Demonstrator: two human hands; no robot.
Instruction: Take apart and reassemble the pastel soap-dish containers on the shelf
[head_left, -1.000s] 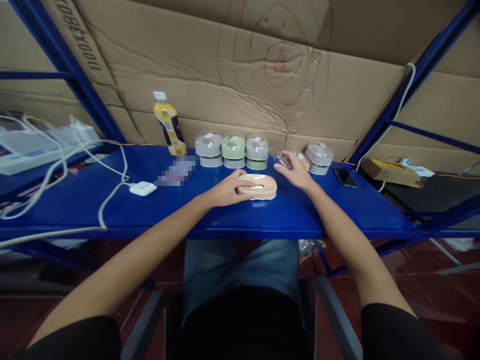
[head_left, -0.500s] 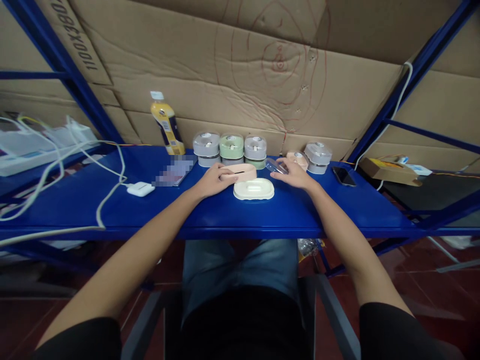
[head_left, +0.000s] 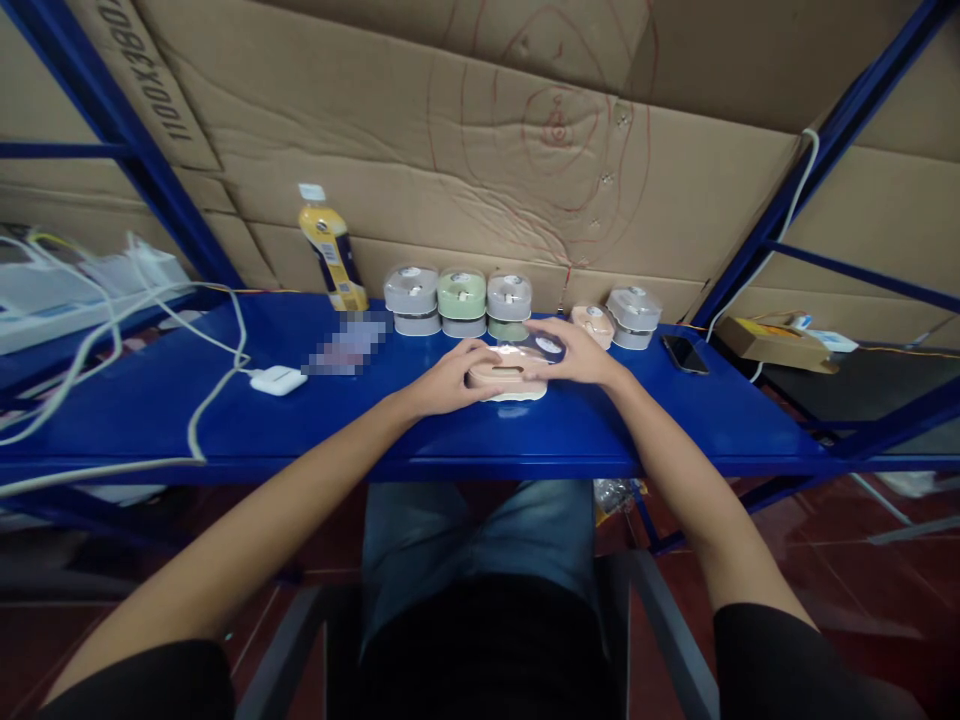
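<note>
Both hands meet over the middle of the blue tabletop. My left hand [head_left: 451,380] grips the left end of a peach-coloured oval box [head_left: 504,378] with a dark slot. Beneath that box is a cream oval tray [head_left: 527,396], with only its front edge showing. My right hand [head_left: 581,356] has its thumb and fingers closed around a clear plastic lid [head_left: 534,343] with a white round label. The lid is tilted above and behind the peach box; whether they touch, I cannot tell.
Along the cardboard wall stand stacked grey and green lidded boxes [head_left: 461,295], another peach box [head_left: 592,325] and a grey pair [head_left: 634,315]. A yellow bottle [head_left: 330,250], a white charger [head_left: 277,380] with cables and a phone [head_left: 684,353] lie to the sides.
My left hand has moved the peach box right and nearer, onto the cream tray. My right hand has brought the clear lid left, over the box.
</note>
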